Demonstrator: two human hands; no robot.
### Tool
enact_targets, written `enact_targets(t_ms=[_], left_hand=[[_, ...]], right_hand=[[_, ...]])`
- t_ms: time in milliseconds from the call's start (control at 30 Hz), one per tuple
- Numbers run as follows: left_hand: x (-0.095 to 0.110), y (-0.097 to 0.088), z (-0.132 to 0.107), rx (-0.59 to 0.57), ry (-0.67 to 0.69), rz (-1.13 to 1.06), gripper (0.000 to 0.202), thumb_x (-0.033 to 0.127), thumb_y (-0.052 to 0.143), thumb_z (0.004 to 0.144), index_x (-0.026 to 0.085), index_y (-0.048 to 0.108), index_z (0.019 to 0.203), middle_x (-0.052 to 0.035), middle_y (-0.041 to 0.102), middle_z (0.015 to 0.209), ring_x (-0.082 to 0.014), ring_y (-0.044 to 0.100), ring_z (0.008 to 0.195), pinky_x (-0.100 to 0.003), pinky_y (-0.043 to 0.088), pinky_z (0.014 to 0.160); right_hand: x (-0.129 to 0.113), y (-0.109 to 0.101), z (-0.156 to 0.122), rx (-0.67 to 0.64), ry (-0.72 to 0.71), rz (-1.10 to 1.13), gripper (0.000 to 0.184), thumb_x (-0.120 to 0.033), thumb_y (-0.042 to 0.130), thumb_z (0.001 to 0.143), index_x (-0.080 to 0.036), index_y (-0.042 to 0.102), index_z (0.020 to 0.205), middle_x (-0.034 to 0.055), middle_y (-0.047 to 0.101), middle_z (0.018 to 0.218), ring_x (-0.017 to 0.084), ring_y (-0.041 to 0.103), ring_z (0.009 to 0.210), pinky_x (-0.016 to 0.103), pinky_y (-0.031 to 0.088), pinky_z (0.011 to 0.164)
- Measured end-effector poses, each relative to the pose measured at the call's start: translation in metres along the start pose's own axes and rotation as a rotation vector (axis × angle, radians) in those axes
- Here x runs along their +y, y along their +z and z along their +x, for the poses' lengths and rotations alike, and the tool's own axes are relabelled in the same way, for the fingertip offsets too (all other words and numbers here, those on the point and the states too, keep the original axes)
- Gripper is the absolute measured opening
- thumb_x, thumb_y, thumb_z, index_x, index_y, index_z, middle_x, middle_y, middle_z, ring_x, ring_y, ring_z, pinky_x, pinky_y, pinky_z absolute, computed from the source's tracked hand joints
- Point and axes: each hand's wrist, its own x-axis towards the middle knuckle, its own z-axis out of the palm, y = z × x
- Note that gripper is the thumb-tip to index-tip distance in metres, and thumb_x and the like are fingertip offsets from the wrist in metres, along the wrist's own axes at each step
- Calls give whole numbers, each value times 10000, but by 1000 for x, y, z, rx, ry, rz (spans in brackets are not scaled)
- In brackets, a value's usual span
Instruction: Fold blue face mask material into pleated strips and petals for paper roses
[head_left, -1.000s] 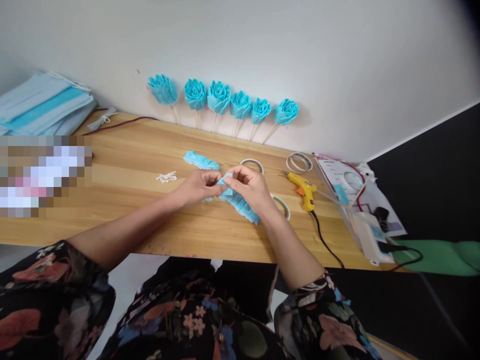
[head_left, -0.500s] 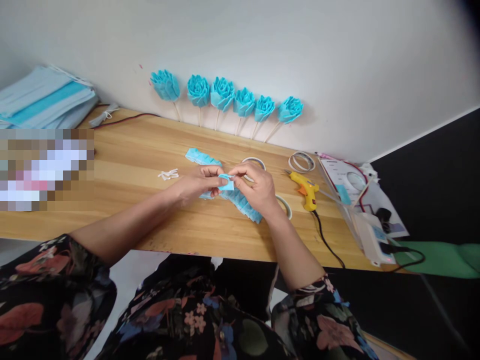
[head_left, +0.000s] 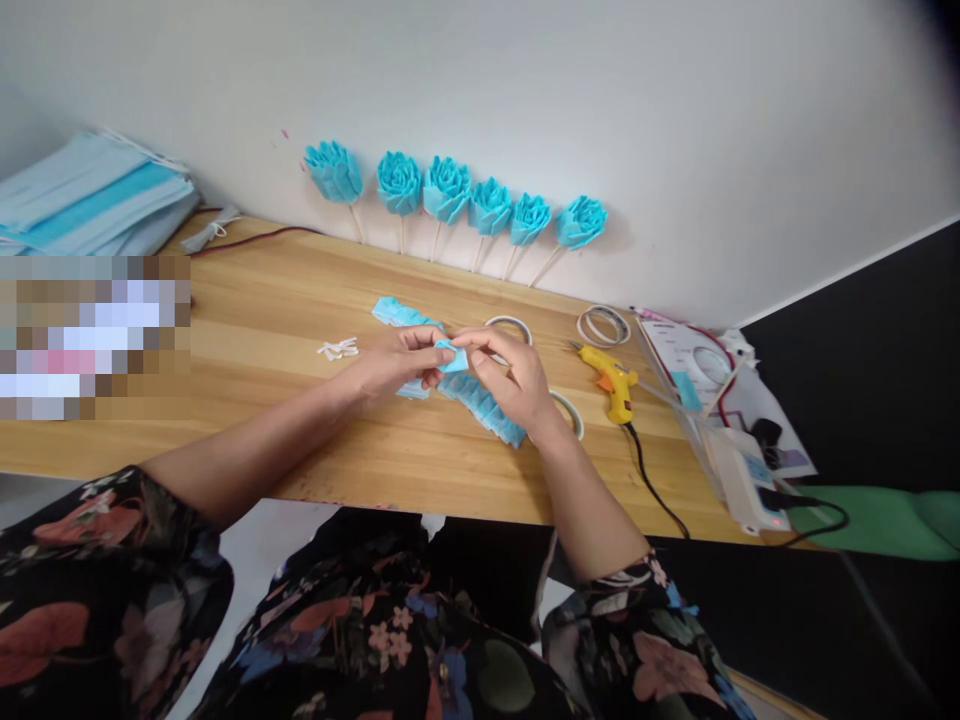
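Note:
My left hand (head_left: 401,358) pinches a small folded piece of light-blue mask fabric (head_left: 453,357) between thumb and fingers, a little above the table. Close beside its right edge is my right hand (head_left: 514,375), its thumb held apart from the bent fingers and its forefinger tip at the piece's upper edge. Beneath the hands lies a row of overlapping blue fabric pieces (head_left: 487,408), partly covered by them. Another such row (head_left: 405,313) reaches out behind my left hand. Short white strips (head_left: 337,349) lie to the left.
Several blue fabric flowers on sticks (head_left: 448,190) lean against the wall. A yellow glue gun (head_left: 611,380) and tape rolls (head_left: 604,325) lie to the right, near a white power strip (head_left: 750,480). Blue face masks (head_left: 90,200) are stacked at the far left.
My right thumb has come away from the blue fabric piece, and the right fingers have loosened. The left hand keeps its pinch on the piece in nearly the same place.

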Motion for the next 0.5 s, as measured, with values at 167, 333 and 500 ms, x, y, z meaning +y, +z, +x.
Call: enact_targets(t_ms=[167,333,500], left_hand=[[1,0,1,27,7,122,215,277,761,759,161,582,732,38,575,541,-65,514,493,-196,420,512],[-1,-1,3,35,51,175,206,287,756,771,161,596,752,44,571,543,-59,502,488,-191,421,511],[-6,-3,5,19,70,193,258,342,767,765,163,584,742,47,565,542,-55,498,483,-186,419,502]], right_hand=[[-3,2,0,0,137,27,208,-359,520,966,-282,705,1020,-4,742,955,151,655,793,326,508,754],[2,9,1,31,140,84,124,-307,588,925,-266,687,988,-3,722,932,137,647,805,308,513,762],[9,15,0,89,217,234,229,-277,641,866,-270,628,1095,-8,682,927,126,637,821,293,525,762]])
